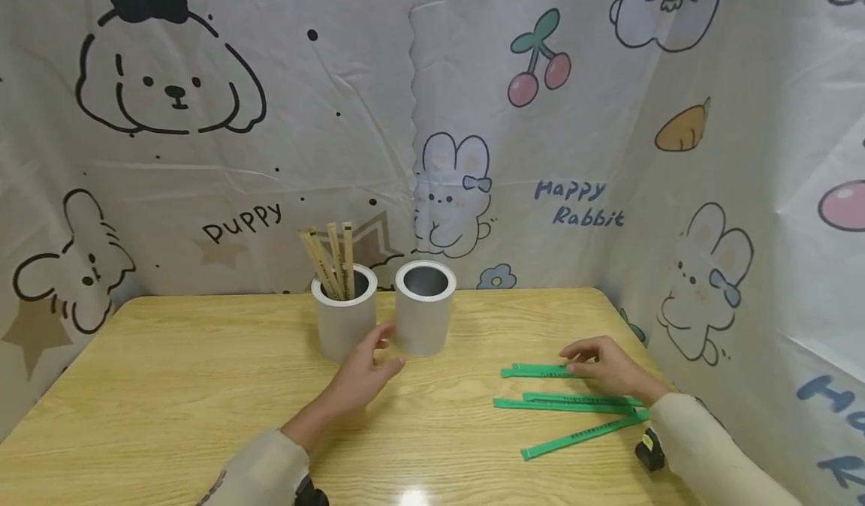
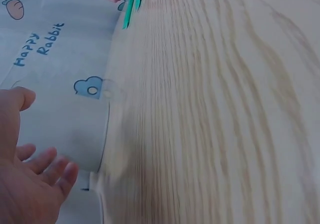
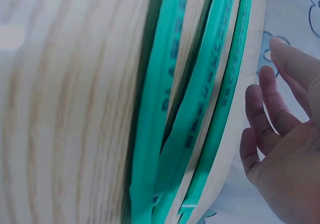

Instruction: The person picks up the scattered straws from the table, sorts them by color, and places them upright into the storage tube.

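Observation:
My left hand [image 1: 363, 374], fingers loosely bent and thumb apart, is in front of the two white cylindrical cups and holds nothing. The left cup [image 1: 345, 324] has several tan, thin printed stick packets [image 1: 333, 266] standing in it; its neighbour, the right cup [image 1: 424, 318], shows a grey inside. Over the far end of the green printed stick packets [image 1: 584, 435] hovers my right hand [image 1: 608, 367], its fingers relaxed. In the right wrist view, the hand [image 3: 287, 144] is beside the green packets [image 3: 150, 119] with nothing in its grasp.
The wooden table [image 1: 169, 386] carries the cups at its back edge and the green packets on the right, lying in loose rows. A printed cloth [image 1: 365, 115] hangs behind the table and along its sides.

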Motion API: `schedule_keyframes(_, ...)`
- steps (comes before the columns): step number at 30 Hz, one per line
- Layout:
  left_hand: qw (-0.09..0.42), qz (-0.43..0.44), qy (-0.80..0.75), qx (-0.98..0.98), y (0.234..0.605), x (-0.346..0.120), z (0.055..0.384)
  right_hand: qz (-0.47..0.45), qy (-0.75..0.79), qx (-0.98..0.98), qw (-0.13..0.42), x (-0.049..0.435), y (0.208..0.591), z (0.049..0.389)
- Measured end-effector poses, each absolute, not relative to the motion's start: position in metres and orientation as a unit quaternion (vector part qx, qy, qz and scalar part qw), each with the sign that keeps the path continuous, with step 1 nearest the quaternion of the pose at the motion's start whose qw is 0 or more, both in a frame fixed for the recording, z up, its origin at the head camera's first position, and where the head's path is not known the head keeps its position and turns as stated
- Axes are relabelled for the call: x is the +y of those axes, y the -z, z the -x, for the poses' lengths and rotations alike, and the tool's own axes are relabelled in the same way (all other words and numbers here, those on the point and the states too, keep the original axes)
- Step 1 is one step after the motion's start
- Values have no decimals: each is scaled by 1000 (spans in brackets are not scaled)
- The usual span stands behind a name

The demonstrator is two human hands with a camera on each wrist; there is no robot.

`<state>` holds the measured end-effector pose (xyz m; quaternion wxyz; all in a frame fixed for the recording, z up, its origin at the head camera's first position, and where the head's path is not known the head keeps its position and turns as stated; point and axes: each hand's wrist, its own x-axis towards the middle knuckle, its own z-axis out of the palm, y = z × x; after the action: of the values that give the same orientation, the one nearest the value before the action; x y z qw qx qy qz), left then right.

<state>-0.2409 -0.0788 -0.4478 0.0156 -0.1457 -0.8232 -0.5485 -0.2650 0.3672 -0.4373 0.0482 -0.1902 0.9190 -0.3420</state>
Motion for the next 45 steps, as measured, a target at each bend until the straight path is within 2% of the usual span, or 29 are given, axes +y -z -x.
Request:
schedule_keyframes(7,17,150,522,-839,449,-65,246,156,346,923,62,379,440,275)
schedule_keyframes(15,29,106,498,-860,453,-47,255,128,345,926,89,385,444,283)
schedule_keyframes(27,58,45,531,-844,462,-31,283,166,363,907,136,396,445,291)
schedule_keyframes(33,68,41,549,-832,470,-30,299,181,369,897,161,394,445,296)
schedule_keyframes(45,58,79,600,-794,481,-32,305,158,358,909,143,391,436,300)
